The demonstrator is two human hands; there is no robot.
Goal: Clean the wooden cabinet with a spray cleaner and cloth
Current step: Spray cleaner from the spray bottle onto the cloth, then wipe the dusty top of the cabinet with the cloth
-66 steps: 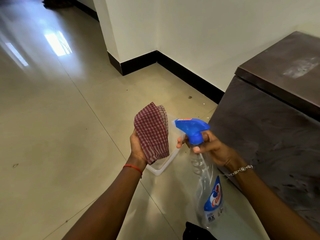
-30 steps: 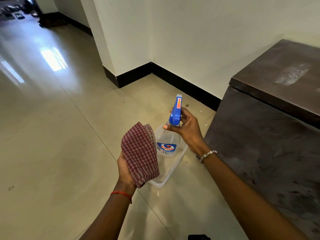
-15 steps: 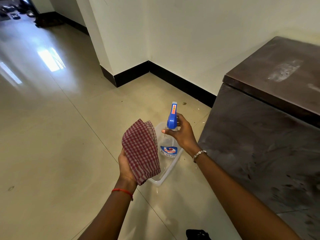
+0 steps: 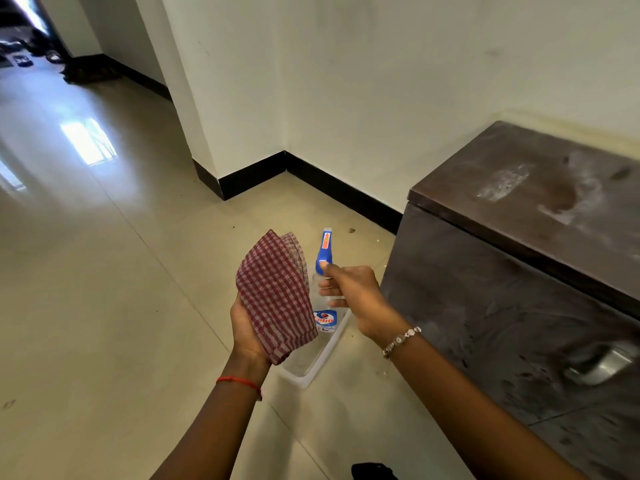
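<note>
My left hand point(image 4: 244, 330) is shut on a folded red-and-white checked cloth point(image 4: 277, 299), held up in front of me. The clear spray bottle point(image 4: 325, 249) with a blue trigger head stands upright in a clear plastic tray point(image 4: 313, 367) on the floor. My right hand point(image 4: 360, 299) wraps its fingers around the bottle's neck just under the head. The cloth hides part of the bottle's body. The dark brown wooden cabinet point(image 4: 485, 306) stands to the right, its top dusty and smeared.
A metal handle point(image 4: 602, 363) sits on the cabinet's front at the right. A white wall with black skirting point(image 4: 339, 188) runs behind the cabinet. Glossy beige floor tiles point(image 4: 104, 289) spread to the left toward a corridor.
My right hand turned the spray bottle upright and lowered it from mid-air into the tray. My left hand kept the cloth raised. The view shifted toward the cabinet.
</note>
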